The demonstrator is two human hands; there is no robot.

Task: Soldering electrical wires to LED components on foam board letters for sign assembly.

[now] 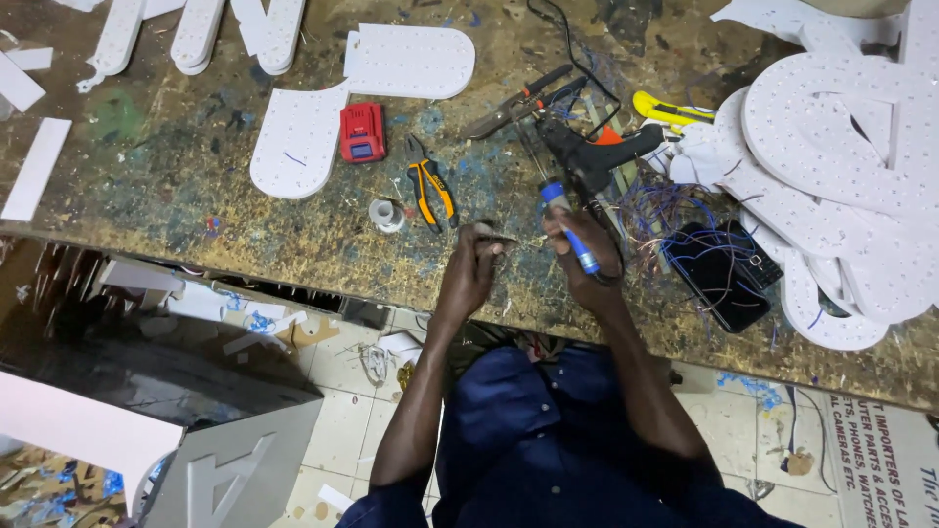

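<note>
Two hands work at the surface's (293,244) near edge: our right hand (587,256) grips a blue-handled soldering iron (569,217), left hand (476,262) fingers pinch a small part (497,235); steadying wrists seems wise.

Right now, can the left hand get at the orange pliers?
Probably yes. The pliers lie flat on the bench just beyond the left hand, nothing between them, but its fingers already pinch a small part.
</note>
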